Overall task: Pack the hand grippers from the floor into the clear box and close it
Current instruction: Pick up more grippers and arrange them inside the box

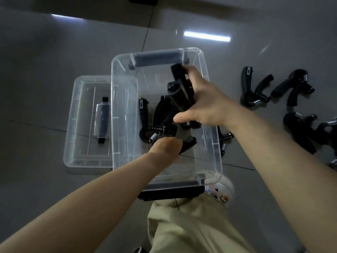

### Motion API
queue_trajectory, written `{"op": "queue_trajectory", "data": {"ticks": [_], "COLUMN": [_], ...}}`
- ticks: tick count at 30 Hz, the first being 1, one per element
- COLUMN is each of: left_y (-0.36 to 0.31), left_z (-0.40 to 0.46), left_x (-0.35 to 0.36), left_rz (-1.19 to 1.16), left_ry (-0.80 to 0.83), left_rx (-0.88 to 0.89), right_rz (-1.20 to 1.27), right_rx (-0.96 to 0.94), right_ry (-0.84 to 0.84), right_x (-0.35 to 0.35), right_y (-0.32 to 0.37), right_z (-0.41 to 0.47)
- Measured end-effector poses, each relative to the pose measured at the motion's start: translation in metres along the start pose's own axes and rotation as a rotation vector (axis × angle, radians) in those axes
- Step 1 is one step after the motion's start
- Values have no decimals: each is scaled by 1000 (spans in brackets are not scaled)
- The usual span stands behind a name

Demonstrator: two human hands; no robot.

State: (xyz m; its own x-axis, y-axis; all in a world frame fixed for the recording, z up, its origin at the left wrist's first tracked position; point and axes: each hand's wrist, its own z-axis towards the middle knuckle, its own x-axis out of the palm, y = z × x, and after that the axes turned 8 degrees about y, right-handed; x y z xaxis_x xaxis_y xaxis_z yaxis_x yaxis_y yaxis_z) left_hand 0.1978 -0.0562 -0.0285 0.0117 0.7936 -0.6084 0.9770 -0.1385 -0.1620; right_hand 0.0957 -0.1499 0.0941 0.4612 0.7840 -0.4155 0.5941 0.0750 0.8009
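Right hand (pixel 204 99) is gripping a hand gripper (pixel 179 92) over the clear box (pixel 212 143) at center frame; left hand (pixel 166 146) is curling inside it (contents unclear). I'm counting several grippers (pixel 255 88) waiting right, lid (pixel 80 125) off left.

Both hands in the clear box (pixel 120 73)
Right hand (pixel 204 99) grips a black hand gripper (pixel 179 92) (more lie below); left hand (pixel 166 147) reaches in.

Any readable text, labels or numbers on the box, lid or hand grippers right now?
None can be read.
Clear box: faint embossed patch on its floor, too blurred.
Hand gripper on the floor: small pale window on one handle, too small.
Lid: no text visible.
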Motion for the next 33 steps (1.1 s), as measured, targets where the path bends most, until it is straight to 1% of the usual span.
{"op": "queue_trajectory", "data": {"ticks": [2,5,8,10,12,14,17,19,22,23,24,25,26,27,28,29,30,31,32,33], "left_y": [3,13,16,15,16,15,8,7,19,26,33,41,49,56,62,67,71,73,74,73], "left_z": [7,6,6,8,8,9,13,14,-7,-19,-34,-51,-68,-86,-102,-112,-113,-110,-103,-98], "left_x": [4,11,22,26,30,31,24,17,2,-4,-9,-13,-14,-15,-16,-14,-10,-7,-1,5], "left_rz": [6,-55,-45,76,252,347,258,171,-169,-232,-228,-196,-163,-163,-176,-190,-245,-343,-468,-579], "left_ry": [-22,-7,-66,-67,-58,-35,14,66,185,200,169,59,-183,-501,-776,-986,-1078,-1062,-1001,-943], "left_rx": [8,31,24,16,58,92,33,55,68,50,13,-43,-64,-34,15,36,-5,-69,-118,-137], "right_rz": [-6,-24,-9,8,29,43,66,65,90,96,107,114,103,45,-76,-227,-343,-368,-275,-78], "right_rx": [8,22,45,61,73,88,97,105,121,127,132,136,146,155,165,178,200,225,261,303], "right_ry": [-30,-20,-36,-59,-78,-91,-80,-46,13,36,58,77,91,101,121,146,165,172,169,136], "right_x": [4,13,23,26,25,21,18,21,26,29,31,33,37,41,47,53,61,68,75,81], "right_y": [-4,-8,-10,-10,-8,-7,-5,-7,-10,-10,-9,-9,-8,-7,-6,-6,-6,-9,-13,-16], "right_z": [1,5,11,13,14,15,15,14,11,11,10,11,11,13,16,18,20,22,23,23]}}
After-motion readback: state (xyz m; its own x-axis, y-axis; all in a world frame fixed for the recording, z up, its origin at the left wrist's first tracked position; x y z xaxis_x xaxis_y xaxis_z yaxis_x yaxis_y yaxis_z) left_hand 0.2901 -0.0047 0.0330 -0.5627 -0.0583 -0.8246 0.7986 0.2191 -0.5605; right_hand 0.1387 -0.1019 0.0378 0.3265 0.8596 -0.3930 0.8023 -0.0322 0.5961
